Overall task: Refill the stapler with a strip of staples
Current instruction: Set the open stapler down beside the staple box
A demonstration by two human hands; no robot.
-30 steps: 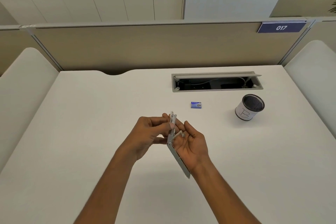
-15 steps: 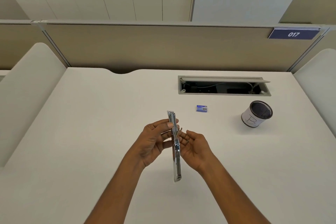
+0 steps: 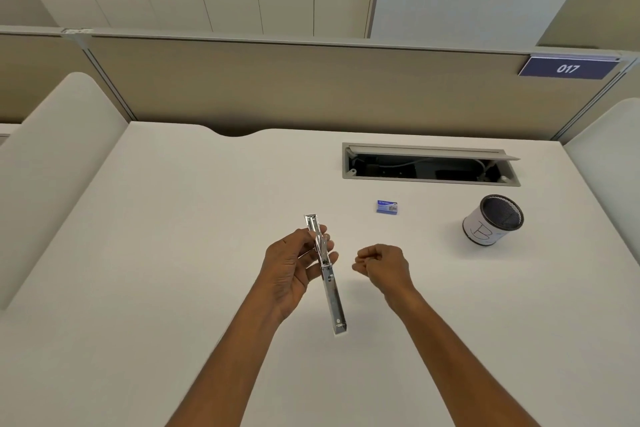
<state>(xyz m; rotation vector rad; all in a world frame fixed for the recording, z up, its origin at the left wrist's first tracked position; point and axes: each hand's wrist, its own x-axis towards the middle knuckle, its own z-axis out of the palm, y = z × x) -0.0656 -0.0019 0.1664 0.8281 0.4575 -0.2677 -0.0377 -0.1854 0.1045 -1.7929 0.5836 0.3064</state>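
So I've got the stapler [image 3: 327,274] swung open and pinched in my left hand [image 3: 294,267] near mid-frame, its long axis running from upper left down toward the bottom of the frame, held above the desk [image 3: 173,253]. My right hand [image 3: 382,265] sits just right of it, curled loosely shut, and I can't tell if there's a strip in there. The staple box [image 3: 387,207] lies up and slightly right of that right hand, which is clearly the nearer one.
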